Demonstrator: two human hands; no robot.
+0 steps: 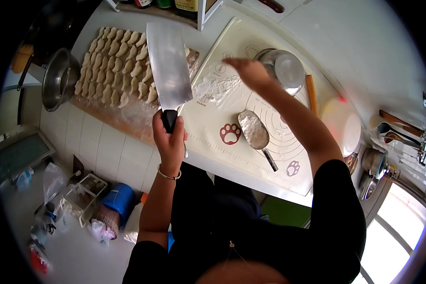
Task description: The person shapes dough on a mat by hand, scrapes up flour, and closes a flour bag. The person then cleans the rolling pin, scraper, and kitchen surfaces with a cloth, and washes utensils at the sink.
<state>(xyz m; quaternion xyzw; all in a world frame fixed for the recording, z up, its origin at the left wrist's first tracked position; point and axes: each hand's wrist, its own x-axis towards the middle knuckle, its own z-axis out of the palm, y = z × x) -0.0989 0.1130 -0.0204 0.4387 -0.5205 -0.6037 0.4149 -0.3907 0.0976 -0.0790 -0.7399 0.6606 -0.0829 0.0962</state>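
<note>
My left hand (pixel 169 139) is wrapped round the black handle of a wide cleaver (pixel 168 66), whose blade points away from me over the right part of the dumpling board. Over the pale baking mat (pixel 203 137), my right hand (pixel 247 71) reaches out, blurred, beside a patch of loose flour (pixel 217 91). Its fingers are smeared, so whether they hold anything is unclear. A metal scoop of flour (pixel 254 130) lies on the mat nearer me. Rows of dumplings (pixel 111 71) cover the floured wooden board (pixel 123 116) at the left.
An upturned metal pot (pixel 288 71) and a rolling pin (pixel 311 94) are right of my right hand, with a white bowl (pixel 345 125) beyond. A metal basin (pixel 60 80) sits left of the board. Bottles stand on a rack (pixel 175 14) at the back.
</note>
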